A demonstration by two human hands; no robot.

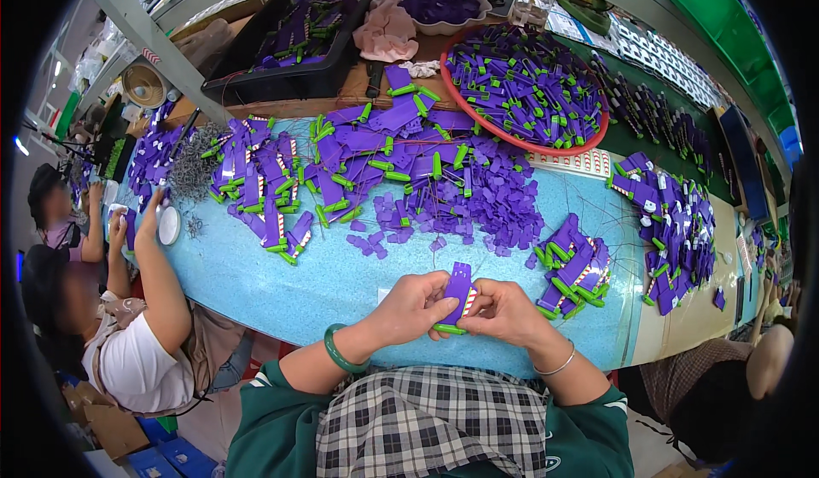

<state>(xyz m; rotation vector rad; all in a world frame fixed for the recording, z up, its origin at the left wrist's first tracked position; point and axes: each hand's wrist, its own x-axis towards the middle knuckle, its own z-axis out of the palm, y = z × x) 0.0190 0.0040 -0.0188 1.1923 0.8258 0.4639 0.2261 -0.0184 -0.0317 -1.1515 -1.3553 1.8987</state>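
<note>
Both of my hands hold one purple plastic piece point(458, 289) with a green end and a red-and-white striped edge, just above the near edge of the light blue table point(281, 282). My left hand point(412, 307) grips it from the left and wears a green bangle at the wrist. My right hand point(505, 309) pinches it from the right, with a thin silver bracelet on that wrist. A small stack of finished purple and green pieces point(573, 266) lies just right of my hands. A loose heap of small purple parts point(478, 196) is spread ahead of me.
A red round tray point(597, 133) full of purple and green pieces stands at the back. A black bin point(294, 81) and a white bowl point(444, 26) hold more. Another pile point(674, 222) lies right. A person at the left point(141, 307) works with raised hands.
</note>
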